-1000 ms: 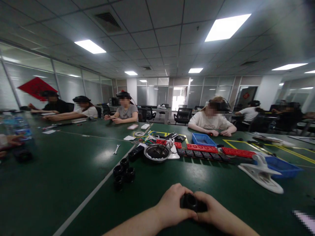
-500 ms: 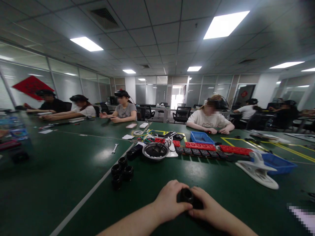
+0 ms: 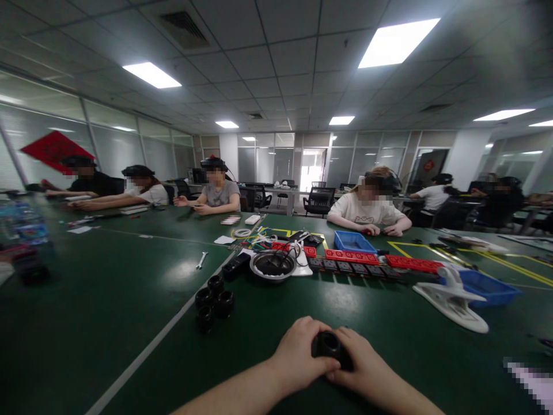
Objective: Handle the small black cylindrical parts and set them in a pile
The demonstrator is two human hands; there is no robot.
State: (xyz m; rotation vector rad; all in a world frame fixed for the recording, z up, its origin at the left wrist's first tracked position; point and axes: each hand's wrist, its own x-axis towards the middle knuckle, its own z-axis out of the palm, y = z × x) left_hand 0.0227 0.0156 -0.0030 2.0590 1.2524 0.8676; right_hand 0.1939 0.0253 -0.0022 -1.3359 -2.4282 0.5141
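In front of me, near the table's front edge, a short black hollow cylinder (image 3: 330,342) shows its round opening tilted toward me. My left hand (image 3: 298,356) is closed around its left side, thumb along the near side. From the right, my right hand (image 3: 365,364) is closed on the same piece, its thumb tip close to the left thumb. The fingers cover part of the cylinder, and the dark gap beside the right palm is too dim to make out. Ahead and to the left, several similar black cylinders (image 3: 215,300) stand clustered on the green table (image 3: 142,311).
Beyond my hands lie a metal bowl (image 3: 273,279), a red power-strip row (image 3: 352,256), a blue tray (image 3: 354,242) and a white clamp-like stand (image 3: 453,305). A wrench (image 3: 201,260) lies left. Across the table sits a person in white (image 3: 367,210), among others.
My right hand has shifted slightly left, narrowing the gap beside the cylinder. The cylinder has turned or tilted a little. The clustered cylinders stay in place.
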